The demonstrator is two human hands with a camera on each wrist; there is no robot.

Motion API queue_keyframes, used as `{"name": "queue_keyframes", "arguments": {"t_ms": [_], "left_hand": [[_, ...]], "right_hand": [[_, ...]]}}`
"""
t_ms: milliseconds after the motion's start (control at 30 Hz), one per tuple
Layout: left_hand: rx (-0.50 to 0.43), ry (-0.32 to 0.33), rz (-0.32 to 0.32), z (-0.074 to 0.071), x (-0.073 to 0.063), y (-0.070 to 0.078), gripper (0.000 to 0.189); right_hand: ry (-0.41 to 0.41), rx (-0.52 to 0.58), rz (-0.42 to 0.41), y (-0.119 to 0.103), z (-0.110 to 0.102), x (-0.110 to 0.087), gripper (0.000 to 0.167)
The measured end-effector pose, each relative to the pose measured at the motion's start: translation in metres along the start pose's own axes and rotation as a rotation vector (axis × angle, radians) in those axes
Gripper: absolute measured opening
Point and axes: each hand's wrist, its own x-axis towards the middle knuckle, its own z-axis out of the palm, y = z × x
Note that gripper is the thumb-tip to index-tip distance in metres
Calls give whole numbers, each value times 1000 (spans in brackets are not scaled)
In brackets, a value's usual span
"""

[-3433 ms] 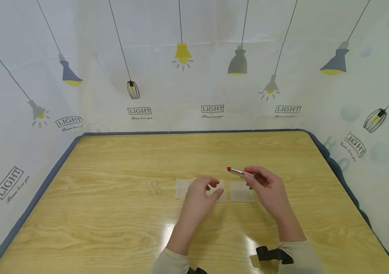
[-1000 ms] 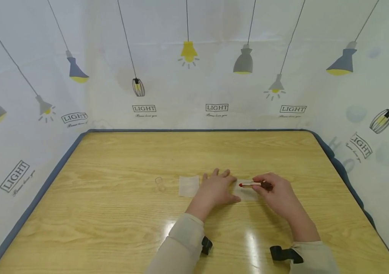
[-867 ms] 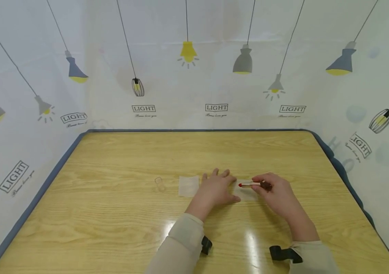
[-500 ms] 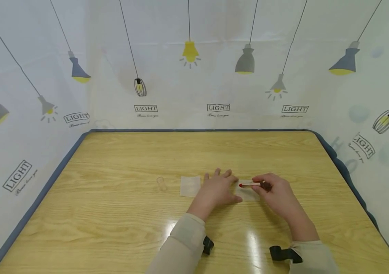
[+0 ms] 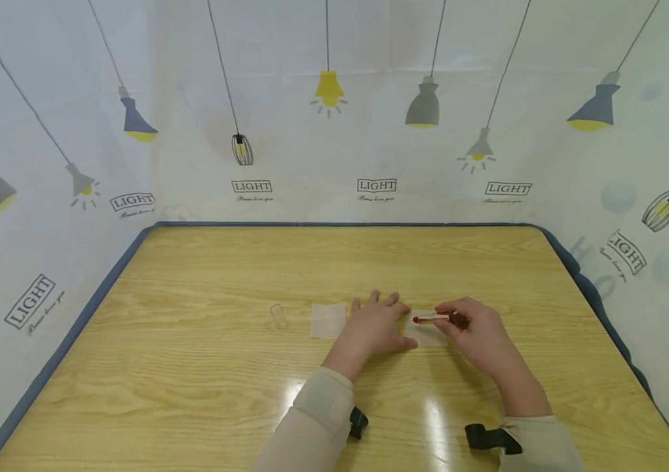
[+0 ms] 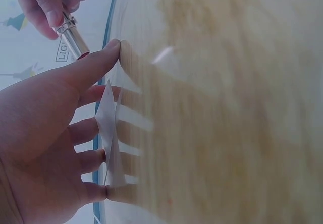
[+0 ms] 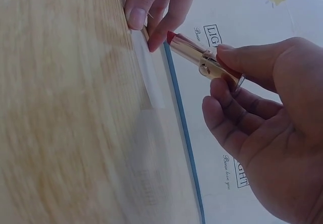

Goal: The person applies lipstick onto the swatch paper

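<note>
Right hand (image 5: 478,331) pinches the lipstick (image 7: 206,63), left hand (image 5: 366,331) lies spread by the paper (image 5: 428,335); I'd pin its edge, press lightly.

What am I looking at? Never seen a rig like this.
No robot: it's a person working bare-handed. The widest picture is taken from the head, looking forward and down; the other two come from the wrists, so the table appears turned sideways. On it, two pale square sheets show plainly, with a small clear piece to their left. The right hand holds a red lipstick over the right-hand sheet. The left hand spreads its fingers between the two.
</note>
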Motion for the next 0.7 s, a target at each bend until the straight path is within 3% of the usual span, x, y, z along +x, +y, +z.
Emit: {"name": "queue_keyframes", "arguments": {"t_ms": [700], "left_hand": [[3,-6,4,-2,-2,1,72]], "right_hand": [[-99,13,1,1,9,-2,22]]}}
